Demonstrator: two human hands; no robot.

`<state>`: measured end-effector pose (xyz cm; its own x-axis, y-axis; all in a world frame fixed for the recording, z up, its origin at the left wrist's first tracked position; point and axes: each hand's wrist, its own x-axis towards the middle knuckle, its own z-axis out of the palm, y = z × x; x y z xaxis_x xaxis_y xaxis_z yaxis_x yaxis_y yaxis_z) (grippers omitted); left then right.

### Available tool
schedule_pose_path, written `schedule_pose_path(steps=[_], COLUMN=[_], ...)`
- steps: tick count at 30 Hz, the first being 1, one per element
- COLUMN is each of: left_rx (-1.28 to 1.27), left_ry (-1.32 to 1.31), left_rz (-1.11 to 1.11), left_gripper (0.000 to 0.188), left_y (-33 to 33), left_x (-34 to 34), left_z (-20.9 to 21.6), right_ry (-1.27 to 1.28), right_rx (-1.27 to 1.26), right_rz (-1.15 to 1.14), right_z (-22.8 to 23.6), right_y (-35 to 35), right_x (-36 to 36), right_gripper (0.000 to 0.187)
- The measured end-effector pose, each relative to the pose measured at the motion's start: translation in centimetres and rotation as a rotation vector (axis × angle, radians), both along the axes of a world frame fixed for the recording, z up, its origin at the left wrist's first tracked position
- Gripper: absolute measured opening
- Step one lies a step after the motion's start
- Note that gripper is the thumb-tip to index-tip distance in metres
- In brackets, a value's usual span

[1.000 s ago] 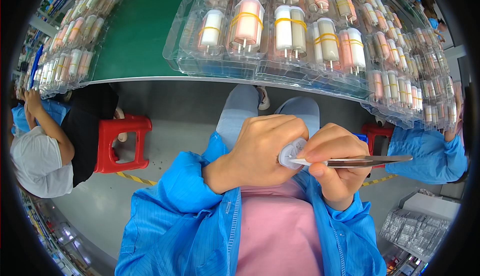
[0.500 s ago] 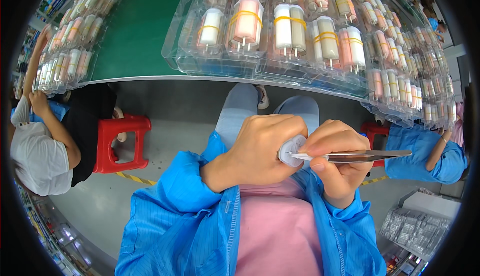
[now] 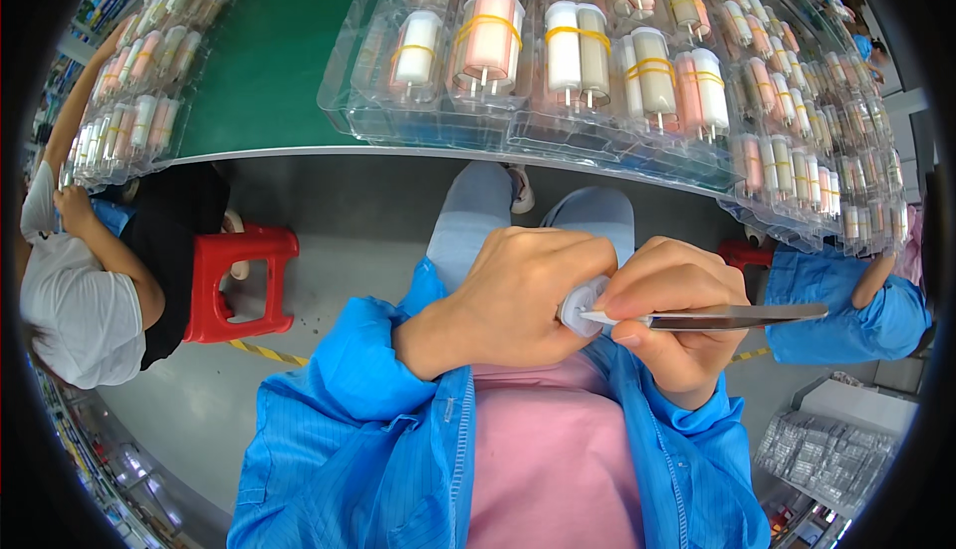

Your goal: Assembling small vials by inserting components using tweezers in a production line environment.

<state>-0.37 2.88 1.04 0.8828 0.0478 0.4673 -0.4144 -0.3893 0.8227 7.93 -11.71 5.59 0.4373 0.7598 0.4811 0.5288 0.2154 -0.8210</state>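
Observation:
My left hand [image 3: 518, 295] is closed in a fist in front of my chest. Out of its thumb side shows the round, whitish translucent end of a part [image 3: 575, 316]; its remaining length is hidden in my fingers. My right hand [image 3: 677, 295] pinches a pair of metal tweezers [image 3: 742, 317] with pale tips, held nearly level. Those tips meet the middle of the round end. Whether they grip anything small there, I cannot make out. The fingers of both hands are close together around the part.
Ahead is a green table [image 3: 269, 71] bearing clear plastic trays [image 3: 428, 126] of banded pink, white and grey cylinders [image 3: 488, 41]. More trays stand left and right. A red stool [image 3: 244, 285] and a co-worker [image 3: 85, 300] are at left; another co-worker in blue [image 3: 836, 300] is at right.
The tweezers have shifted slightly to the right and down at their rear end, and the round end has turned a little. Both hands keep their hold.

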Motion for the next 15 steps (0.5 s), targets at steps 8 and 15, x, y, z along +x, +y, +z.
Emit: schedule_pose_path(steps=[8, 15], left_rx=[0.019, 0.041], left_ry=[0.011, 0.013], left_rz=[-0.017, -0.01], left_gripper=[0.02, 0.022], left_y=[0.12, 0.12], left_x=[-0.07, -0.06], left_z=[0.24, 0.42], right_ry=[-0.092, -0.127], right_rx=[-0.005, 0.019], right_rz=[0.057, 0.076], right_z=[0.25, 0.41], right_y=[0.1, 0.29], right_x=[0.29, 0.25], right_gripper=[0.014, 0.017])
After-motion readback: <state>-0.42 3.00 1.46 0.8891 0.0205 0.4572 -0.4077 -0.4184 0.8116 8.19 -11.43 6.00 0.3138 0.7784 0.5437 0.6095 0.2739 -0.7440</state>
